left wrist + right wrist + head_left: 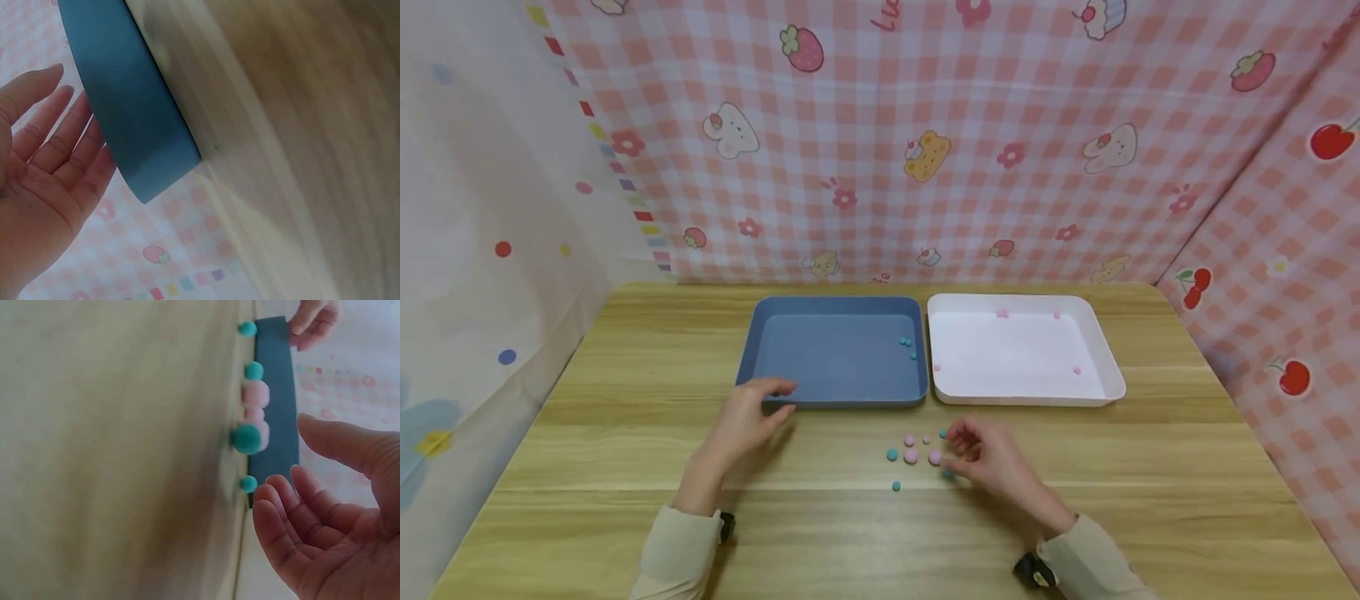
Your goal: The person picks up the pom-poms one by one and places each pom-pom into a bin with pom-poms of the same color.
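Just beside teal balls (892, 454) and pink balls (911, 456), the right grip (990, 457).

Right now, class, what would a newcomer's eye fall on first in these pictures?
Probably the pink checked cloth behind the wooden table. Next, the blue tray and white tray, side by side, then the loose pink balls and teal balls in front of them, near the person's right grip.

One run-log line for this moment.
left hand: by blue tray; right hand: beside loose pink balls, loose teal balls; blue tray: teal balls; white tray: pink balls
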Available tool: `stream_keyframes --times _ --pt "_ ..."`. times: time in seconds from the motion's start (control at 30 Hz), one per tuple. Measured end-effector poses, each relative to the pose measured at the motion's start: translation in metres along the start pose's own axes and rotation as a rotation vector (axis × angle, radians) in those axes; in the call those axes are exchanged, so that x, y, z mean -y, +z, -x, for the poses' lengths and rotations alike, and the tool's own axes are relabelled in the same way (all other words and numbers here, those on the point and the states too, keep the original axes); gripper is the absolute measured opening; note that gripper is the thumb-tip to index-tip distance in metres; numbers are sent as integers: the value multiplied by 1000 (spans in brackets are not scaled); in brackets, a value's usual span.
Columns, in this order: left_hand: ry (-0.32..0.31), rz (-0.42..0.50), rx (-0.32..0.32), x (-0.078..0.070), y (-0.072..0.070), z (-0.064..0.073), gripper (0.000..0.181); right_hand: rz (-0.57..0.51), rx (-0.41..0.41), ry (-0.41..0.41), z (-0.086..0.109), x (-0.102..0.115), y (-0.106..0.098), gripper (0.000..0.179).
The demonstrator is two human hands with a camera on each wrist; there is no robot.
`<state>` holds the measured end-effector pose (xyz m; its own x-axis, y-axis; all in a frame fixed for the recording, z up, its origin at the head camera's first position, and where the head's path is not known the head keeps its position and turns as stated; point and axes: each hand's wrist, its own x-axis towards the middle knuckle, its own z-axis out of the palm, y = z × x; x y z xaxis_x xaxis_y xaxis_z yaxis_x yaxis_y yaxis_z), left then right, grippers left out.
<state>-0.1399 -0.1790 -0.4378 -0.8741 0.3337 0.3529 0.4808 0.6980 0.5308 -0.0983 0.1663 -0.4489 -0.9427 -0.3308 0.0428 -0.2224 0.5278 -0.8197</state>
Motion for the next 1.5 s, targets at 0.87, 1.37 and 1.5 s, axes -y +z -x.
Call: stream_keyframes --times 0.87,1.37,1.5 --pt "-77 49 41 8 -4 -2 11 81 128 -24 -2 -3 1 21" --pt "-86 63 70 11 -5 -3 10 4 -15 -223 -18 15 -8 21" --pt "-93 66 77 10 -6 -4 10 -34 -69 -266 -28 20 -10 21"
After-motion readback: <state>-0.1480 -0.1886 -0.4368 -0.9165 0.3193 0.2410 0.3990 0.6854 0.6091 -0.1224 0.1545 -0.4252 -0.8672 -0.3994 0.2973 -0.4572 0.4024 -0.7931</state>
